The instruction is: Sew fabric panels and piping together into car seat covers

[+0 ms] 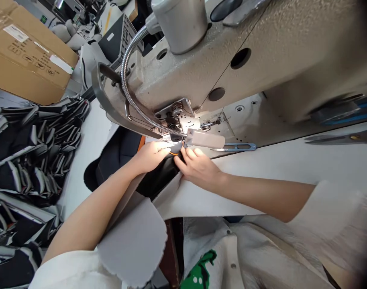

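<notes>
A black fabric piece [111, 154] with orange trim and a pale grey backing [135, 237] lies under the head of a sewing machine [159, 76]. My left hand [151, 156] pinches its edge just left of the lit needle area. On the right of that spot, my right hand [198, 166] has its fingers bent and closed on the same fabric near the orange trim. The backing hangs over the table's front edge. A small lamp [206, 139] on a flexible metal hose shines on the stitching spot, and the needle itself is hard to make out.
Blue thread snips [239, 147] lie right of the lamp. Scissors [343, 137] rest at the far right of the white table [261, 160]. Stacked black and grey fabric pieces [35, 140] fill the left side. Behind them stands a cardboard box [29, 56].
</notes>
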`<state>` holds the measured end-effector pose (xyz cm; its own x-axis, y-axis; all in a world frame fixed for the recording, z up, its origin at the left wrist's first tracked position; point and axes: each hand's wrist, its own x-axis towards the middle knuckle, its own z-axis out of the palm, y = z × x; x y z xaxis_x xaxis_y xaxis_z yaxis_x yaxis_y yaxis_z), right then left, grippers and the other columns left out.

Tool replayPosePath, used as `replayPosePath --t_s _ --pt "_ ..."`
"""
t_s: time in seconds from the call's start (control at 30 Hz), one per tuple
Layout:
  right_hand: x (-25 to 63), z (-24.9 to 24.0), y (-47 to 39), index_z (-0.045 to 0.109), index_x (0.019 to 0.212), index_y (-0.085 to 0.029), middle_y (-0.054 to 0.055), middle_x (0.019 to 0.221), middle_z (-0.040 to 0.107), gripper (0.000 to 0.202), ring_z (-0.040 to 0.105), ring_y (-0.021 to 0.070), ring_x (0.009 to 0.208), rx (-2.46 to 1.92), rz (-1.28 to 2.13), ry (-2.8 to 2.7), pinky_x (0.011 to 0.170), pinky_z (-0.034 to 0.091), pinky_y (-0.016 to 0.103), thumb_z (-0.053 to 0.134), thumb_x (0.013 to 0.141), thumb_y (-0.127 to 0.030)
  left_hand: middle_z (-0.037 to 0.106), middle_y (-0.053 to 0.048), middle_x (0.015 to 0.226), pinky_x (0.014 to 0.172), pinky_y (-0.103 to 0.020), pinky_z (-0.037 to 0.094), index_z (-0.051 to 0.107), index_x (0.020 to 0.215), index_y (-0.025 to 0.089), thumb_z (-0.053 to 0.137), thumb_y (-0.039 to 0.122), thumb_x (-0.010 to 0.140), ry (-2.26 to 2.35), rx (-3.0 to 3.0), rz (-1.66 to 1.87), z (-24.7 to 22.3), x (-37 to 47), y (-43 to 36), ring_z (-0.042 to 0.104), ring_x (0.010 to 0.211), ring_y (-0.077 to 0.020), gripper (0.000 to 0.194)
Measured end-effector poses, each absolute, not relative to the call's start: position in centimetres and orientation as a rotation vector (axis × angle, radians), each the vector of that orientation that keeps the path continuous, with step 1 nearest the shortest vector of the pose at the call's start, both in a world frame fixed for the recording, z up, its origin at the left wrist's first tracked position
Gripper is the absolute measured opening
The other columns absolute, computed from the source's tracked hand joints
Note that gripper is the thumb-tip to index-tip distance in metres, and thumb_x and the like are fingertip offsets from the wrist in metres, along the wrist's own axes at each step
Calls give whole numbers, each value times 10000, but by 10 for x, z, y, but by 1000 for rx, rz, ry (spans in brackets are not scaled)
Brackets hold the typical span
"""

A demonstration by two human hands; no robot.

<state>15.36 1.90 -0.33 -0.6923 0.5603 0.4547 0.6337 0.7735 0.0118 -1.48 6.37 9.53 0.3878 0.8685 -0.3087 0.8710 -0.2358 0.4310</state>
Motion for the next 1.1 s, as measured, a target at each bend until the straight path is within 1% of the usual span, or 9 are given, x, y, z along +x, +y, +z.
replayPosePath --t_s 0.1,0.2,0.37,0.47,0.57,0.67,0.73,0.97,1.1 --pt "166 2 25 552 1099 21 302 1153 553 511 543 299 884 -979 -108 -2554 690 380 376 525 865 -432 690 -75 1108 1009 -372 424 689 1037 146 435 300 859 1500 2098 23 88 -19 64 612 1061 -240 346" --pt "172 4 30 545 1132 23 284 1142 561 572 528 287 876 -991 -20 -2586 692 377 365 548 843 -470 681 -75 1131 1004 -364 428 682 1062 147 443 307 863 1495 2121 61 83 -23 64 605 1075 -239 349" --pt "175 4 32 505 1215 36 282 1249 515 682 537 292 949 -960 -8 -2631 723 401 355 534 838 -531 692 -72 1089 967 -355 449 688 1027 146 433 297 860 1506 2113 54 87 -20 61 619 1027 -234 341" --pt "174 7 34 483 1241 53 298 1273 493 718 572 268 853 -961 20 -2723 620 403 341 494 851 -550 696 -67 1050 937 -352 462 691 980 147 418 302 866 1514 2092 23 93 -15 59 625 990 -229 334" --pt "173 11 35 440 1288 52 310 1271 487 785 589 247 754 -998 99 -2795 500 350 317 481 839 -590 701 -57 985 922 -351 464 689 879 152 407 301 866 1525 2091 -18 97 -11 58 621 968 -226 319" --pt "173 13 36 442 1288 39 306 1264 491 797 594 240 732 -1024 129 -2806 479 328 307 493 828 -609 700 -46 889 917 -347 459 669 778 158 400 299 860 1537 2102 -61 97 -8 59 619 936 -220 315" --pt "172 13 35 450 1282 33 298 1274 486 781 592 231 722 -1037 137 -2806 471 316 305 481 838 -610 698 -44 862 904 -340 462 663 760 159 395 299 859 1549 2110 -68 95 -7 59 618 919 -216 319" --pt "172 12 35 440 1290 23 270 1282 488 747 585 219 727 -1076 171 -2785 471 311 305 461 861 -587 710 -56 865 934 -343 449 695 806 153 400 275 845 1616 2155 -16 86 -6 62 610 946 -220 322" --pt "173 8 39 459 1271 11 265 1232 515 724 586 231 728 -1076 210 -2753 487 325 307 475 853 -581 714 -59 894 944 -350 449 701 842 147 397 265 852 1593 2178 -36 87 -5 64 609 965 -223 327"
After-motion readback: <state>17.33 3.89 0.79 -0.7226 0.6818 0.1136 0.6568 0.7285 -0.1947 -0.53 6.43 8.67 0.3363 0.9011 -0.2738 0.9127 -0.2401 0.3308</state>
